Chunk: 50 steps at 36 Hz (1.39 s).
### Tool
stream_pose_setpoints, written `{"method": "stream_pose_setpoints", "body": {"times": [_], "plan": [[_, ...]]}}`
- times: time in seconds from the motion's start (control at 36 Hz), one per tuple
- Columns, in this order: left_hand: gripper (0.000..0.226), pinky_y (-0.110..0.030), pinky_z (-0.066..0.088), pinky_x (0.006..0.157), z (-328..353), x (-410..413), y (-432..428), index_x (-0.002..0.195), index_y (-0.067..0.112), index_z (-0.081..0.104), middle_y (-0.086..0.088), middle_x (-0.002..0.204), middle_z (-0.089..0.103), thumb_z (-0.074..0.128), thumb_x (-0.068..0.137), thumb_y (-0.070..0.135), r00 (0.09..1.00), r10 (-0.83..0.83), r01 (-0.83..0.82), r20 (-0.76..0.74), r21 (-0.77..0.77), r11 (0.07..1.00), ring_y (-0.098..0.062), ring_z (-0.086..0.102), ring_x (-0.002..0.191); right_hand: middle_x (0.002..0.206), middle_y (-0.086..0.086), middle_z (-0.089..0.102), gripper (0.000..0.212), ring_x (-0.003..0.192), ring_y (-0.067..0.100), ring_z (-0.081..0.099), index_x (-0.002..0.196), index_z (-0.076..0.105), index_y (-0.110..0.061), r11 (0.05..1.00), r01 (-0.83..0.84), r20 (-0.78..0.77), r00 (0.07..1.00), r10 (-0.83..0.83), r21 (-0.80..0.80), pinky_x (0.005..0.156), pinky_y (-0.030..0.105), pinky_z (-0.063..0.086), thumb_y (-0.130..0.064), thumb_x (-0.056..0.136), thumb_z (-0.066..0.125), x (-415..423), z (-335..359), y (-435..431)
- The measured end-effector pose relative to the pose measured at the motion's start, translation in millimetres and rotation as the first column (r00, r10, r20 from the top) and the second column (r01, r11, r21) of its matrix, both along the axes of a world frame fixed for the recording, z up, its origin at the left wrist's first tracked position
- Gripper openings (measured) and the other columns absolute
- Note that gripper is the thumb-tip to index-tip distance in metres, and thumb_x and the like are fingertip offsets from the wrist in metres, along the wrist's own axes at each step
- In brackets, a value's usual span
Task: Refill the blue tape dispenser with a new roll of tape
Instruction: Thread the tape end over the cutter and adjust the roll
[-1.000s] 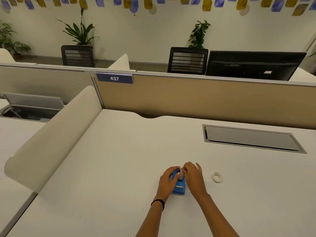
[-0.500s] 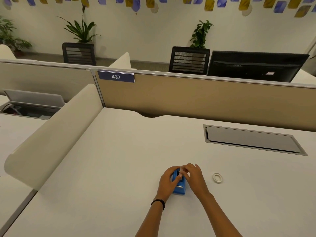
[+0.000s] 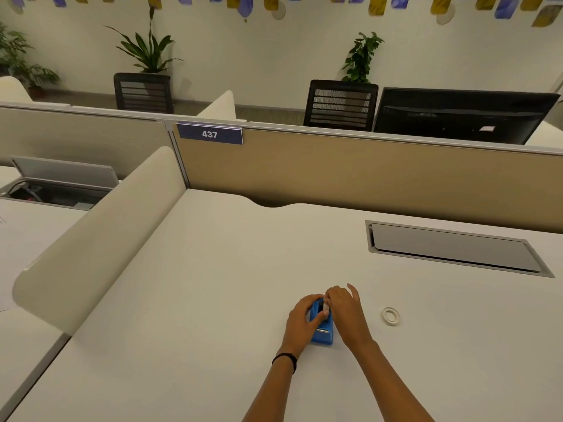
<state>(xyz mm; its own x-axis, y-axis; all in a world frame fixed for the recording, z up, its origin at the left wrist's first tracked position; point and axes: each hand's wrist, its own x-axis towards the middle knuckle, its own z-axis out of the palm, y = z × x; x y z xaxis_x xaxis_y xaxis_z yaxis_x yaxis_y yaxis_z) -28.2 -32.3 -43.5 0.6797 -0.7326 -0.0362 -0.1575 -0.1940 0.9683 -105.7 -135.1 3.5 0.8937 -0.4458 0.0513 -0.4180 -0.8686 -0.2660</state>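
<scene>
The blue tape dispenser (image 3: 322, 335) stands on the white desk (image 3: 213, 300), between my two hands. My left hand (image 3: 301, 319) grips its left side, thumb laid across the top. Fingers of my right hand (image 3: 345, 312) pinch a pale roll of tape (image 3: 326, 306) at the dispenser's far end, over its dark well; the roll is mostly hidden by them. A small white ring (image 3: 390, 315), an empty tape core or roll, lies flat on the desk to the right of my right hand, apart from it.
A closed grey cable hatch (image 3: 454, 249) is set into the desk at the back right. A curved cream divider (image 3: 100, 236) borders the desk on the left, and a tan partition (image 3: 365, 175) with a "437" label runs along the back.
Both hands stay on the dispenser. My right hand's fingers have shifted slightly toward the dispenser's far end with the roll. The white ring has not moved.
</scene>
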Motion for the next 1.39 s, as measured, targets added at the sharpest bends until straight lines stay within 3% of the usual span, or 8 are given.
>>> {"method": "stream_pose_setpoints", "body": {"times": [0.11,0.19,0.39,0.56,0.94,1.11,1.19,1.39], "plan": [[0.034,-0.008,0.042,0.091,2,1,0,0.119,0.029,0.053,0.012,0.119,0.058,0.062,0.087,0.032,1.0,0.0,0.0,0.009,0.005,1.0,-0.003,0.055,0.108,0.116,0.002,0.057,0.02,0.113,0.017,0.05,0.112,0.053,-0.017,1.0,0.018,-0.036,0.999,-0.018,0.001,0.117,0.034,0.01,-0.022,0.094,0.045,3,-2,-3],[0.034,-0.009,0.042,0.092,3,1,0,0.119,0.029,0.053,0.011,0.119,0.059,0.063,0.087,0.031,1.0,-0.005,0.005,0.008,0.007,1.0,-0.004,0.055,0.108,0.11,0.006,0.059,0.017,0.106,0.02,0.053,0.106,0.056,-0.012,0.999,0.04,-0.032,0.999,-0.04,0.006,0.109,0.033,0.027,-0.02,0.092,0.052,7,-1,-3],[0.036,-0.008,0.041,0.092,4,1,1,0.121,0.023,0.054,0.008,0.121,0.059,0.064,0.087,0.028,1.0,-0.011,0.011,0.019,0.018,1.0,-0.005,0.055,0.11,0.083,0.017,0.059,0.008,0.08,0.033,0.057,0.086,0.057,0.001,0.91,0.095,0.256,0.943,-0.212,0.405,0.078,0.043,0.049,-0.005,0.089,0.052,2,4,3],[0.037,-0.015,0.043,0.096,5,-1,2,0.122,0.019,0.055,0.003,0.123,0.06,0.063,0.087,0.026,1.0,-0.004,0.003,0.02,0.018,1.0,-0.009,0.056,0.111,0.074,0.0,0.056,0.016,0.067,0.013,0.053,0.077,0.052,-0.013,0.823,0.103,0.257,0.922,-0.289,0.559,0.062,0.015,0.043,-0.01,0.092,0.049,7,5,-4],[0.038,-0.013,0.042,0.095,8,-1,3,0.124,0.018,0.053,0.003,0.125,0.058,0.061,0.088,0.026,1.0,-0.014,0.013,0.024,0.035,0.999,-0.008,0.054,0.112,0.075,0.004,0.064,0.014,0.07,0.018,0.061,0.079,0.056,-0.011,0.783,0.08,0.283,0.906,-0.316,0.617,0.065,0.019,0.047,-0.01,0.092,0.051,7,2,-15],[0.037,-0.011,0.042,0.094,7,-2,2,0.123,0.022,0.053,0.008,0.123,0.058,0.062,0.087,0.03,1.0,-0.005,0.005,0.016,0.024,1.0,-0.006,0.054,0.111,0.08,-0.01,0.063,0.009,0.077,0.003,0.06,0.092,0.061,-0.014,0.767,0.025,0.279,0.924,-0.263,0.641,0.067,0.008,0.048,-0.017,0.085,0.064,3,6,-16],[0.035,-0.008,0.042,0.091,7,-1,2,0.121,0.026,0.053,0.013,0.12,0.057,0.062,0.087,0.03,1.0,-0.004,0.004,0.015,0.016,1.0,-0.004,0.054,0.11,0.087,-0.002,0.062,0.021,0.08,0.007,0.06,0.1,0.062,-0.008,0.778,0.023,0.252,0.94,-0.231,0.628,0.07,0.009,0.048,-0.013,0.081,0.068,-1,3,-16],[0.034,-0.015,0.044,0.095,8,-1,3,0.118,0.029,0.054,0.011,0.119,0.059,0.064,0.086,0.028,1.0,-0.008,0.008,-0.004,-0.003,1.0,-0.006,0.055,0.11,0.083,0.012,0.067,0.008,0.073,0.014,0.059,0.08,0.066,-0.003,0.816,0.07,0.267,0.926,-0.266,0.573,0.066,0.01,0.046,-0.007,0.085,0.061,5,4,-15]]}}
